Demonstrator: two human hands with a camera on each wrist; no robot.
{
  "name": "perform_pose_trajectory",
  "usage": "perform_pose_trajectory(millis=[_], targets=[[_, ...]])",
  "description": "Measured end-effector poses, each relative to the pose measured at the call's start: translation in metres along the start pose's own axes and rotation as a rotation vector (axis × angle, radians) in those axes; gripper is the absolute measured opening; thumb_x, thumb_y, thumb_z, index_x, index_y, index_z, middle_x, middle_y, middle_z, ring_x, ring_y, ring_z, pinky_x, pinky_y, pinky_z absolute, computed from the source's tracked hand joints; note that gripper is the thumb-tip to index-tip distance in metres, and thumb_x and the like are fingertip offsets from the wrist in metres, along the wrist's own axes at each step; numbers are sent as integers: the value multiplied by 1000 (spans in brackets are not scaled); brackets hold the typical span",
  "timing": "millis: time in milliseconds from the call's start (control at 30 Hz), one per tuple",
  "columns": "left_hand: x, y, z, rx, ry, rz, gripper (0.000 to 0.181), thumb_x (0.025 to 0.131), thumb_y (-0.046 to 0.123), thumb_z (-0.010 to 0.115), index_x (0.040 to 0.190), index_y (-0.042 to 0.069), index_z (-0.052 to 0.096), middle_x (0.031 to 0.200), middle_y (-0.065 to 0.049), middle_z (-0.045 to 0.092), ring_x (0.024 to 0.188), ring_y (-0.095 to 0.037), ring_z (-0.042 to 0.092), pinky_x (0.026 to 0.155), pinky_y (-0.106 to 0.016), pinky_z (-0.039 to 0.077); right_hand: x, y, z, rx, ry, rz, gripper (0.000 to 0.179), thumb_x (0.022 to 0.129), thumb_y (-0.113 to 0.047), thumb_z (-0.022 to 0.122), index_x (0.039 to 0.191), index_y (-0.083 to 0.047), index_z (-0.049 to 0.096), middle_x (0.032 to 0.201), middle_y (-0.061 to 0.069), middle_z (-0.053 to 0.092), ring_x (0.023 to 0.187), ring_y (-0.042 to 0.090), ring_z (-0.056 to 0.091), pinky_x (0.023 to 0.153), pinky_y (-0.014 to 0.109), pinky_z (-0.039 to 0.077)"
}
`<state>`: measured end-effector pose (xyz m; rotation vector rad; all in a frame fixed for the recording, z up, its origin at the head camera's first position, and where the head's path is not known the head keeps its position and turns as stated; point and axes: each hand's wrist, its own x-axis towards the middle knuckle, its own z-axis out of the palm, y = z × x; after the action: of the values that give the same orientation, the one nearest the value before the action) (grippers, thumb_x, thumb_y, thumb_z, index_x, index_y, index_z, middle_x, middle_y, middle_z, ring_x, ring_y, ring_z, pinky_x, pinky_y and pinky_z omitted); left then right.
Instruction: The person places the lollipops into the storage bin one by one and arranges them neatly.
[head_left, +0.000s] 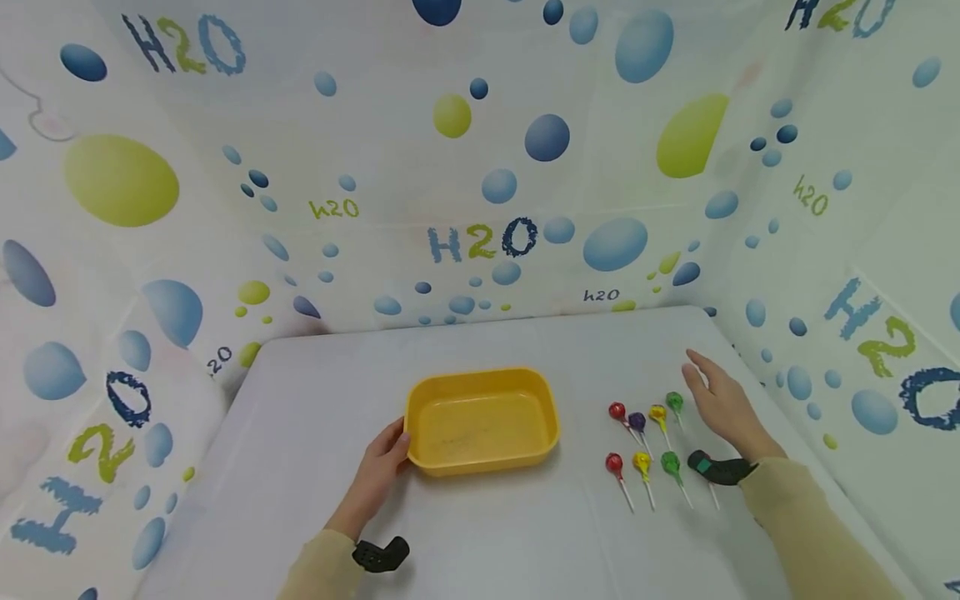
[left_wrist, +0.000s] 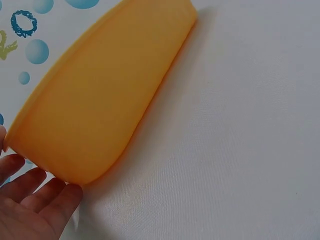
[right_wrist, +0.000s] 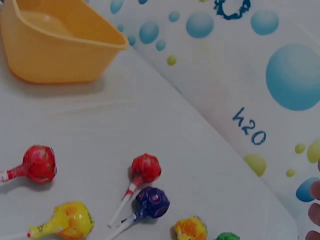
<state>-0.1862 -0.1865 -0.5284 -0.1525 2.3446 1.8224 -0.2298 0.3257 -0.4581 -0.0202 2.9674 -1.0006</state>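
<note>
A yellow plastic tray [head_left: 480, 467] stands on the table, its inside facing up. My left hand [head_left: 382, 461] holds its left end, thumb at the rim and fingers against the outer wall, as the left wrist view of the tray [left_wrist: 95, 95] shows. On the right lie several wrapped lollipops in two rows. The back row has a red lollipop [head_left: 617, 411], a purple one, a yellow one and a green lollipop [head_left: 674, 402]. In front are red, yellow and green ones; another stick shows under the right wrist. My right hand [head_left: 723, 404] is empty, fingers extended, beside the back green lollipop.
A white cloth covers the table [head_left: 315, 392]. Printed sheets with coloured bubbles and "H2O" lettering [head_left: 483, 240] rise behind it and on both sides. Each wrist wears a black band [head_left: 381, 554].
</note>
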Motion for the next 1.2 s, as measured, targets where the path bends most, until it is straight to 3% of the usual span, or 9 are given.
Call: perform_pose_trajectory(millis=[100,333,533,767,1000,1100,1200], targets=[[1,0,0,0,2,2,52,112,20,41,159,0,30,161,-24,37,137,-38,52,112,-49,50,4,13,5,-50,-46,28,70,112,-45,31,158,6,23,158,40,28,143,60,28,114,73,30],[0,-3,0,-37,3,12,52,111,17,41,158,-2,31,160,-26,38,135,-39,53,107,-43,54,16,46,23,-170,-102,-3,48,106,-12,50,148,12,42,143,41,48,130,58,48,106,68,44],[-1,-3,1,-42,9,8,52,111,17,42,158,-2,31,160,-26,39,135,-39,53,109,-45,52,25,56,38,-222,-135,-4,44,104,-9,54,144,10,50,138,37,56,125,55,55,104,67,47],[-1,-2,2,-33,22,11,51,111,18,43,158,-1,32,159,-25,41,131,-38,56,107,-44,54,27,55,45,-219,-80,21,39,101,-8,57,136,8,58,134,34,60,123,54,55,105,68,45],[-1,-2,4,-58,11,-1,52,111,17,41,158,-2,30,159,-26,39,133,-38,55,107,-42,54,24,53,40,-200,-16,10,34,100,-8,60,129,9,63,128,33,64,114,51,60,100,65,50],[-2,-2,4,-57,12,-5,52,111,17,41,159,-2,29,160,-25,39,133,-38,54,108,-42,54,27,43,30,-172,31,-25,34,100,-9,61,130,9,63,125,33,66,102,45,65,92,60,55],[-1,-1,3,-49,18,-4,52,111,18,41,159,0,30,161,-24,39,134,-37,54,110,-45,52,34,20,19,-126,73,-70,34,101,-10,61,131,8,63,123,32,68,100,42,67,89,57,58]])
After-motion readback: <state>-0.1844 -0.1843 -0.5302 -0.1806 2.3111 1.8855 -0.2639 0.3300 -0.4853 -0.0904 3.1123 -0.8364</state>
